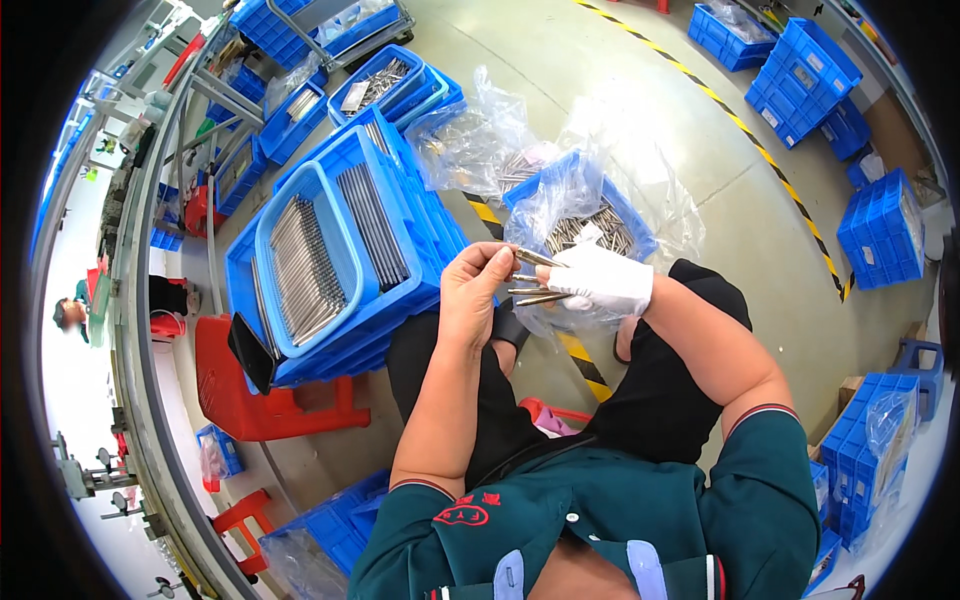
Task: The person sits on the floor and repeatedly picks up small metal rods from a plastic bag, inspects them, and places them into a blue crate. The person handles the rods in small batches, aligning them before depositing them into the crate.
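Note:
My bare left hand is closed, its thumb and forefinger pinching the end of a slim metal rod. In a white glove, my right hand is closed around several similar metal rods, which stick out toward the left hand. Both hands are above my lap, just nearer than a blue bin lined with clear plastic. Loose metal rods lie jumbled in that bin. Fine details of the rod ends are too small to tell.
To my left, a light-blue tray of rods in neat rows rests on stacked blue crates. Beside them stands a red stool. Clear plastic bags lie beyond. More blue crates stand at right, past yellow-black floor tape.

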Motion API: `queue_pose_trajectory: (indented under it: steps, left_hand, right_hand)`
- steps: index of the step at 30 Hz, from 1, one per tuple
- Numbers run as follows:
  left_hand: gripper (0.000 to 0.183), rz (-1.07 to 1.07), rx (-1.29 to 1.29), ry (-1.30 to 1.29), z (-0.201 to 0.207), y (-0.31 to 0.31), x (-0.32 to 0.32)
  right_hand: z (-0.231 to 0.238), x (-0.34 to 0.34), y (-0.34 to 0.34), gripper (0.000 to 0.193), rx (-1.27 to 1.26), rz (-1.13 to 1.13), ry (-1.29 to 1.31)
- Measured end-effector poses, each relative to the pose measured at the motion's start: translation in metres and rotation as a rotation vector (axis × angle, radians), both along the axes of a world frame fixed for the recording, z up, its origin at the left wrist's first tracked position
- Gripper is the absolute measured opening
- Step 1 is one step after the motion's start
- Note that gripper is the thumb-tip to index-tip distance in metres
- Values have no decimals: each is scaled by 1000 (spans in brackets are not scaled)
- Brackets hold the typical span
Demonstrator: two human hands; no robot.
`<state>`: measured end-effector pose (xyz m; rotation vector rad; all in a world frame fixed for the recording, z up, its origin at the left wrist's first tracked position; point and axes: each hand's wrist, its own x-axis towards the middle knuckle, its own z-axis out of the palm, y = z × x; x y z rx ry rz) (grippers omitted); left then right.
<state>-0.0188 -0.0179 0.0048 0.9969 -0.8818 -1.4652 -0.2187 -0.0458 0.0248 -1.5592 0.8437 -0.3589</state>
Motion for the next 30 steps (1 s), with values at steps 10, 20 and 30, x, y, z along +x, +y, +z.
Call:
queue_pose_trajectory:
  steps: [10,20,30]
  left_hand:
    - [18,-77,-10,-80,5,0,5]
    - [19,-116,39,-168,2,-2,8]
    - [19,-7,-2,-204,7,-6,23]
  right_hand:
    - [16,-2,1,42,77,75,31]
    - [19,2,4,48,-33,-8,159]
    - [14,-1,-1,49,-9,21,174]
